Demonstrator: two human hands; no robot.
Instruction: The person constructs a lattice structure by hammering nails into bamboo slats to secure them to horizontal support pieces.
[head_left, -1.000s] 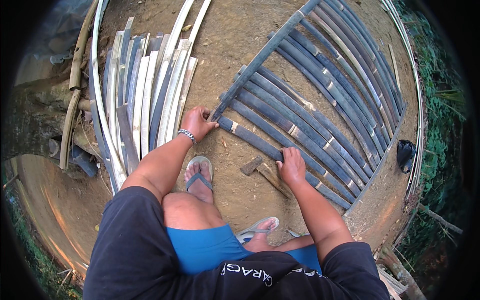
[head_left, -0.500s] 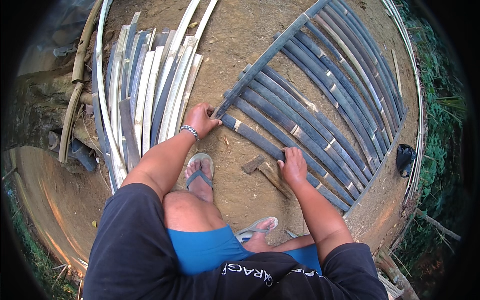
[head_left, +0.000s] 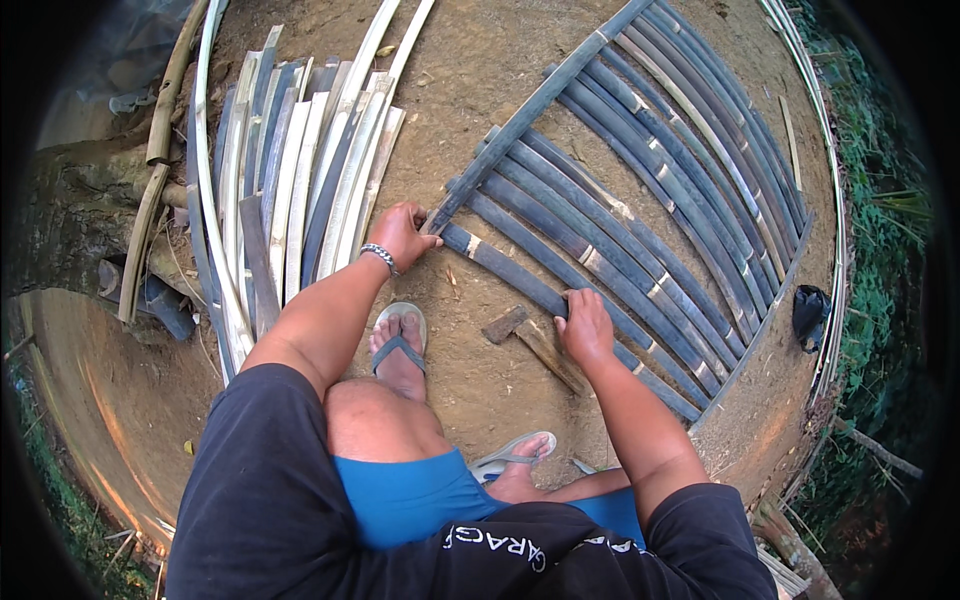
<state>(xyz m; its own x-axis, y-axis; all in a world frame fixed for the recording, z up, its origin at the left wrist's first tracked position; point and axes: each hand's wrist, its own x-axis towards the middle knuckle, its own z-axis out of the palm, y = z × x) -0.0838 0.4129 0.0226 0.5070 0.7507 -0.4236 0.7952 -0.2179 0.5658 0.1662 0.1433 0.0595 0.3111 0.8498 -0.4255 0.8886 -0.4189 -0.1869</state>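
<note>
On the ground to the right lies a lattice of dark bamboo slats, laid side by side with gaps and joined at their far-left ends by a bamboo crossbar point(head_left: 545, 113). My left hand point(head_left: 400, 238), a chain bracelet on its wrist, pinches the near end of that crossbar beside the end of the nearest bamboo slat point(head_left: 500, 266). Farther along this slat my right hand point(head_left: 586, 325) grips its near edge, fingers laid over the top. A wooden-handled tool point(head_left: 540, 352) with a blocky brown head lies on the soil just left of my right hand.
A pile of split bamboo strips point(head_left: 295, 190), pale and dark, lies at the left beside a log point(head_left: 70, 210). My sandalled foot point(head_left: 400, 350) stands between pile and lattice. A black plastic bag point(head_left: 810, 318) sits past the lattice's right side, near long poles and green plants point(head_left: 880, 230).
</note>
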